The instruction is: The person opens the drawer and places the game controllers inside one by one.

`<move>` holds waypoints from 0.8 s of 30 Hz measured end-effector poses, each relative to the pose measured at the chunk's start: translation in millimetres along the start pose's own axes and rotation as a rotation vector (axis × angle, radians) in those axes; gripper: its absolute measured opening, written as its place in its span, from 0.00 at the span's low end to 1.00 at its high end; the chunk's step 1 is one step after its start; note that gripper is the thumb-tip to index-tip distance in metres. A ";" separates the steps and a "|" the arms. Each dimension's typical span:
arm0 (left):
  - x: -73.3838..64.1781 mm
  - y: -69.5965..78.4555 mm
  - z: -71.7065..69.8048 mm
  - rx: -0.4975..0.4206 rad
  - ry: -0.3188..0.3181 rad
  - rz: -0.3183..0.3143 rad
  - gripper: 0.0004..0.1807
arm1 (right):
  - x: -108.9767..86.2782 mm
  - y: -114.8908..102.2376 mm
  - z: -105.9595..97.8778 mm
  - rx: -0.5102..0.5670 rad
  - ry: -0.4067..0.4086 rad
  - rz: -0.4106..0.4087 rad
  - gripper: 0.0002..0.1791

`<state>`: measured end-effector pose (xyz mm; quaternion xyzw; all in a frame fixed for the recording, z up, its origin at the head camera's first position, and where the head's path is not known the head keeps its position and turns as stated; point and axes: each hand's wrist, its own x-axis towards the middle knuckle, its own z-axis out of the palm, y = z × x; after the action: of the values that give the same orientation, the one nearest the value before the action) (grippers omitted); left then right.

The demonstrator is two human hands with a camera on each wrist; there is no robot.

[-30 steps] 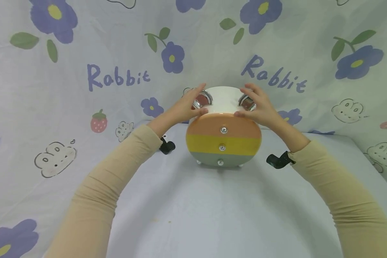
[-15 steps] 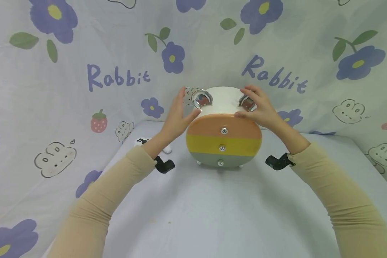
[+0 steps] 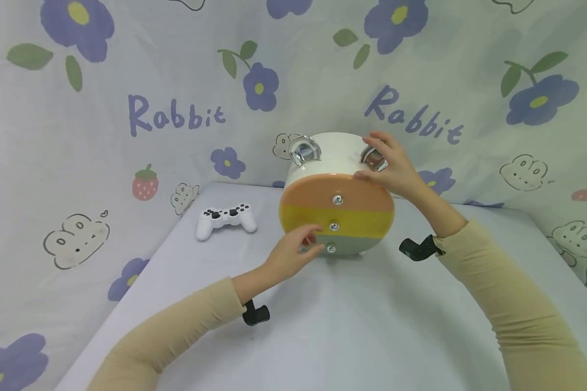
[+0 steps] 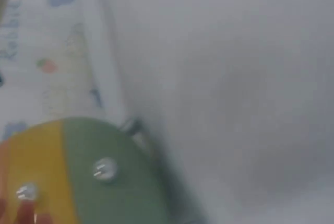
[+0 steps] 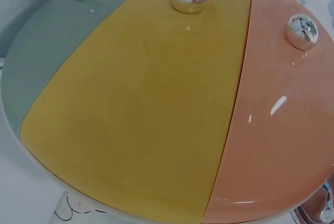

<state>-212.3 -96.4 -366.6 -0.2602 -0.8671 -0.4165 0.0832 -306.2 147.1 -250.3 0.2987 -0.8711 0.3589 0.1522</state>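
Observation:
A small oval drawer cabinet (image 3: 364, 220) stands on the table, with an orange, a yellow and a green drawer front. Each front carries a silver knob (image 3: 334, 226). Two chrome arches sit on its white top (image 3: 339, 149). My right hand (image 3: 396, 168) holds the top right corner, fingers over the right arch (image 3: 373, 158) and thumb at the front edge. In front of the lower left drawers is my left hand (image 3: 291, 255), thumb and fingers apart, close to the green drawer's knob (image 3: 330, 248). Blurred fingertips (image 4: 26, 214) show beside the yellow knob (image 4: 27, 191) in the left wrist view.
A white game controller (image 3: 226, 219) lies on the table left of the cabinet. Behind the white table (image 3: 352, 326) hangs a flowered cloth (image 3: 176, 70) with rabbit prints. A black camera mount (image 3: 419, 248) juts from the right wrist, another (image 3: 256, 314) from the left.
My left hand has let go of the cabinet's top left and come down to the lower drawer fronts, uncovering the controller. The right hand has stayed on the top right corner.

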 end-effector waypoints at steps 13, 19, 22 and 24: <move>4.3 -28.1 40.6 0.101 -0.224 -0.098 0.25 | -0.8 5.3 1.3 0.019 0.032 -0.044 0.42; 10.5 -35.1 47.0 -0.020 -0.186 -0.156 0.21 | -1.4 4.6 0.8 0.020 0.032 -0.042 0.44; 14.2 -37.2 48.5 -0.068 -0.158 -0.152 0.18 | -1.3 4.3 0.8 0.021 0.033 -0.041 0.44; 16.4 -38.1 49.2 -0.092 -0.141 -0.150 0.16 | -1.3 4.6 0.8 0.021 0.035 -0.044 0.45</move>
<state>-242.6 -72.2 -418.0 -0.2267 -0.8678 -0.4417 -0.0218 -308.1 149.6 -253.9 0.3129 -0.8577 0.3697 0.1722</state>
